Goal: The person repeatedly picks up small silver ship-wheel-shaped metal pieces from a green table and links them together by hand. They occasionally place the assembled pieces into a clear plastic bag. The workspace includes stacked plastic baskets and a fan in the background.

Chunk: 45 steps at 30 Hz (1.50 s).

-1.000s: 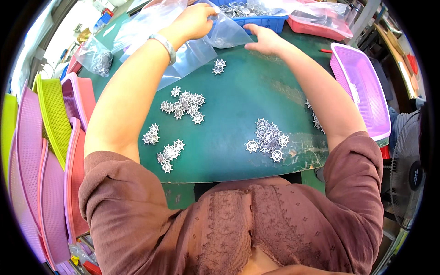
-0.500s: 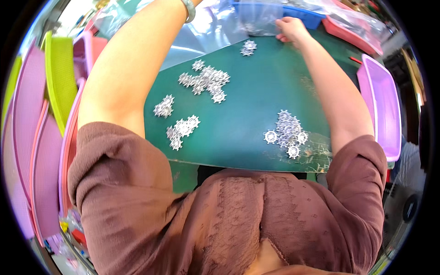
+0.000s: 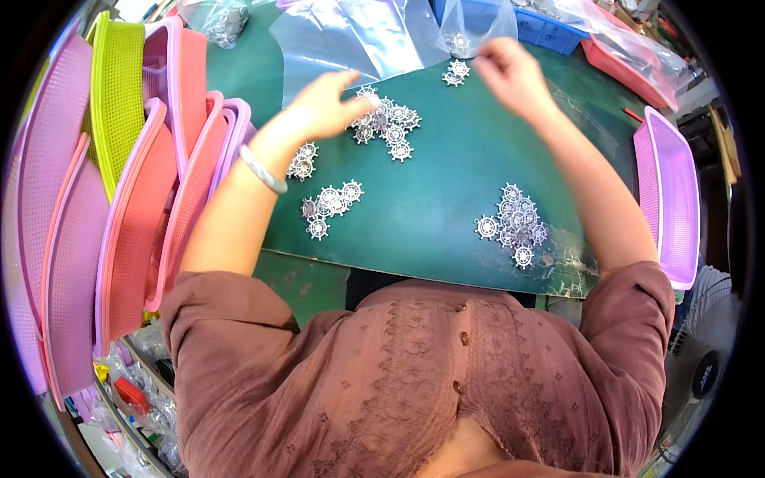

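Note:
My left hand (image 3: 325, 103) reaches over a pile of silver ship's-wheel charms (image 3: 398, 119), its thumb and index finger apart, the thumb at the pile's edge. My right hand (image 3: 516, 80) hovers beside a clear plastic bag (image 3: 478, 20) with some metal pieces inside. Its fingers are smeared by motion, so any hold is unclear. Just left of it lie a couple of loose wheel charms (image 3: 456, 73). Smaller charm clusters lie under my left wrist (image 3: 303, 162) and nearer me (image 3: 331, 207). Another cluster (image 3: 518, 219) is at the table's near right.
Clear plastic sheeting (image 3: 351, 40) covers the far part of the green table (image 3: 430, 215). Behind stand a blue bin (image 3: 550, 30) and a red tray (image 3: 617, 68). Nested plastic baskets (image 3: 135, 247) crowd the left; a purple basket (image 3: 673, 199) sits right, a fan (image 3: 705, 319) below it.
My left hand has come back from beyond the top edge to the charm pile. The right hand has moved slightly nearer me. The whole view has shifted a little.

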Motion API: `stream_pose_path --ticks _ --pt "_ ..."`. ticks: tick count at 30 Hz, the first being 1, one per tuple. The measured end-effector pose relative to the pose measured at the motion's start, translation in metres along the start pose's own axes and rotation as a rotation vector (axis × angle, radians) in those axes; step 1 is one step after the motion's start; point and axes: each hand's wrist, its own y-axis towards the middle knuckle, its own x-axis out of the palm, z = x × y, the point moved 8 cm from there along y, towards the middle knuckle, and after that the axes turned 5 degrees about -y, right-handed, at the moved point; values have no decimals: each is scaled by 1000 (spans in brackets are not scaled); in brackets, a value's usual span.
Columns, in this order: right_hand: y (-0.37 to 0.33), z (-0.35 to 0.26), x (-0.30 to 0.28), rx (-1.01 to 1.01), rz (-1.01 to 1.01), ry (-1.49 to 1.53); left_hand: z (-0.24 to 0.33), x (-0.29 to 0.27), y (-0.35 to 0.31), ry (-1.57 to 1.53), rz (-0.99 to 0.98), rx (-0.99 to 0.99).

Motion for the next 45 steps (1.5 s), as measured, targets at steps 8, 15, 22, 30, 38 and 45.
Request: stream_pose_path --ticks 8,15,22,30,38,45 --pt "-37 -87 98 -479 -561 -84 -1 60 -1 308 -204 -41" --pt "-32 -75 53 -510 -495 -59 30 81 -10 243 -62 121" --pt "-4 -8 6 -229 -350 -92 94 116 -16 222 -92 281" --pt "-25 -3 4 -24 -534 -94 102 124 -15 197 -92 247" --pt "-68 -23 -6 -68 -571 -103 98 85 -16 13 151 316" --pt "-84 -33 3 -29 -484 -208 93 80 -11 -267 223 234"
